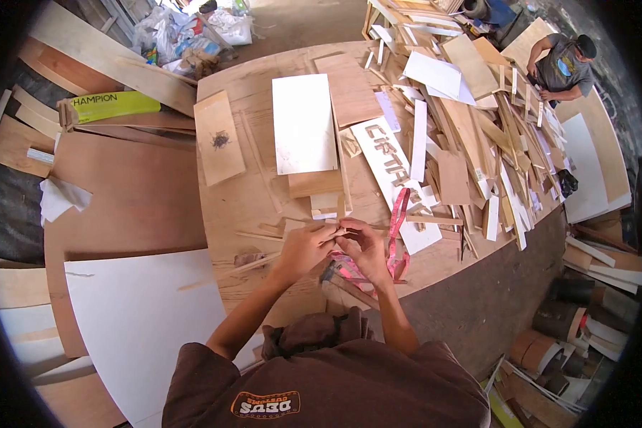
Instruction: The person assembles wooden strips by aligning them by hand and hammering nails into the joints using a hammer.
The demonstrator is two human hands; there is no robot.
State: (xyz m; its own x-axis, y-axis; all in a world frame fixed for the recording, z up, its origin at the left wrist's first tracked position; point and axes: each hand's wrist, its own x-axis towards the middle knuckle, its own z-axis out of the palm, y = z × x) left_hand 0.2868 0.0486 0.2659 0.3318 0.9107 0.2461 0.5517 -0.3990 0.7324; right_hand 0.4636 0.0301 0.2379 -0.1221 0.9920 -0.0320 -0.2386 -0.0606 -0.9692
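Note:
My left hand [308, 247] and my right hand [364, 248] meet over the near edge of the wooden table [264, 200]. The fingers of both are pinched together around something small, too small to name. Just right of my right hand, a pink measuring tape [398, 221] lies looped and runs down under the hand. Beyond my hands are a small wood block [314, 183] and a white rectangular panel [303, 125]. A white board with cut-out letters [386, 160] lies to the right of the panel.
Wood offcuts [478, 135] are heaped on the table's right side. Another person [567, 68] works at the far right. A large white sheet [143, 321] and a brown board [128, 200] lie at the left. Plastic bags [185, 36] sit at the back left.

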